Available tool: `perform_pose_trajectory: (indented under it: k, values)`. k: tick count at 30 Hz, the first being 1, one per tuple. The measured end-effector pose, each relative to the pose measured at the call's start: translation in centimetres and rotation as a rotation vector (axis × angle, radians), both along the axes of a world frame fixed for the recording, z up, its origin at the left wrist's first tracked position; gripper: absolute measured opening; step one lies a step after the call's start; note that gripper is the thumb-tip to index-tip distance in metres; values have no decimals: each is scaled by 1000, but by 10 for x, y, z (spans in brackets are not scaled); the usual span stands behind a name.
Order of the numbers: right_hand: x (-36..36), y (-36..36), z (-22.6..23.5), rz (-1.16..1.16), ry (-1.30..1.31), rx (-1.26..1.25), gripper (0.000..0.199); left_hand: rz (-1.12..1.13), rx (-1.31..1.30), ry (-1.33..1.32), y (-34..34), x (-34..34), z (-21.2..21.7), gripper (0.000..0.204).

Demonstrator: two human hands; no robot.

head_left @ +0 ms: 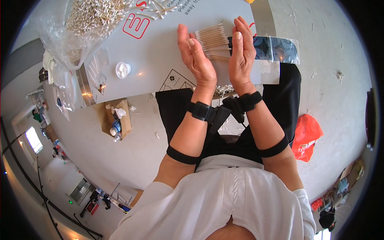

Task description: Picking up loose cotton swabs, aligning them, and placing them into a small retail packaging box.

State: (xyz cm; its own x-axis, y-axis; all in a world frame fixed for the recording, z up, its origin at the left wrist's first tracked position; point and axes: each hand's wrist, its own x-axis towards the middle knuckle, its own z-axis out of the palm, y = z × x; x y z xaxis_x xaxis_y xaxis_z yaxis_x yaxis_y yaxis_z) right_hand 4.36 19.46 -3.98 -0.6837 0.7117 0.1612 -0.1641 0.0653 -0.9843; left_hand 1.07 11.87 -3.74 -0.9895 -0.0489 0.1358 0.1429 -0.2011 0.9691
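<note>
A bundle of cotton swabs with wooden sticks (213, 39) lies flat between my two hands on the grey table (160, 56). My left hand (195, 56) presses against the bundle's left ends, fingers straight. My right hand (242, 50) presses against its right ends, palm inward. A clear plastic sleeve with a dark blue patterned end (276, 49) lies under and to the right of my right hand. Both wrists wear black straps.
A large clear bag heaped with loose cotton swabs (94, 16) sits at the table's far left. A small white cup (122, 69) stands on the table. A cardboard box (116, 118) and an orange bag (306, 136) lie on the floor.
</note>
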Motion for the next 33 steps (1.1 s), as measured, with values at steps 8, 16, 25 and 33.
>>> perform_pose_trajectory:
  k: [8, 16, 25, 33]
  values:
    - [-10, 39, -2, 72, 111, -175, 39, -219, -380, 155, -28, -20, 6, 57]
    - [25, 46, -1, -19, 110, -247, 36, -483, -1157, 564, -35, -32, 6, 61]
    - [23, 18, 2, 68, 38, -154, 40, -427, -784, 346, -39, -10, 5, 55]
    - [-3, 10, -6, 114, 64, -98, 45, -224, -111, 22, -10, -11, -2, 67]
